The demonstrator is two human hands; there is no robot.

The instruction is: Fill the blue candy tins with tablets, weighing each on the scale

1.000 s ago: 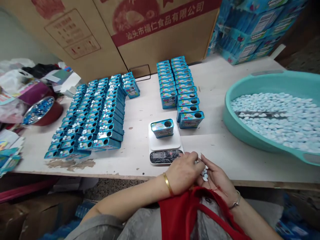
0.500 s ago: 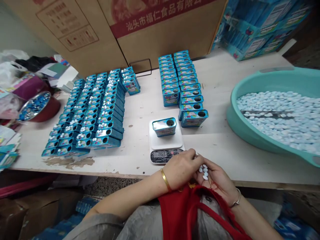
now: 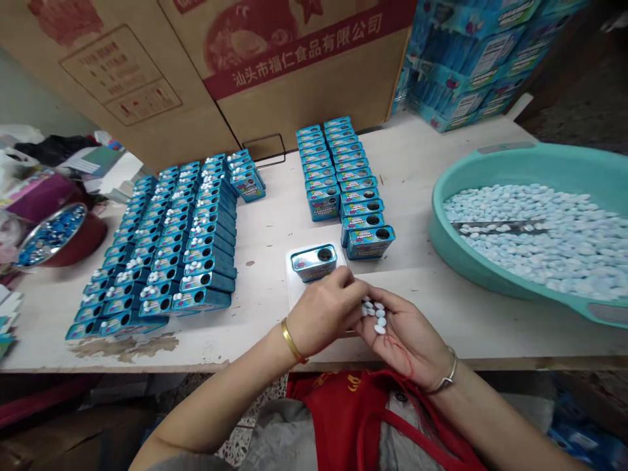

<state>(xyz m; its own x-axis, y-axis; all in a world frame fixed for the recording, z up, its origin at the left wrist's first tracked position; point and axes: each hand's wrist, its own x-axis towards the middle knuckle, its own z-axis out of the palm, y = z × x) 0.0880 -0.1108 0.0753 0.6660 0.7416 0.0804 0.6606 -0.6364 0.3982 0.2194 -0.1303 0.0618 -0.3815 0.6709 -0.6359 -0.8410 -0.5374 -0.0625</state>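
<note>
Several candies sat in our loosely cupped right hand; we couldn't tell whether our curled left hand pinched any. Tilting risked spills beside the tin, just beyond both.

The silver-topped tin looks like glossy metal, the candies smooth and matt. The basin looks like smooth plastic, the carton matt cardboard, the tabletop painted wood (rough, peeling near 1 edge). The gold-coloured bangle is polished metal.
</note>
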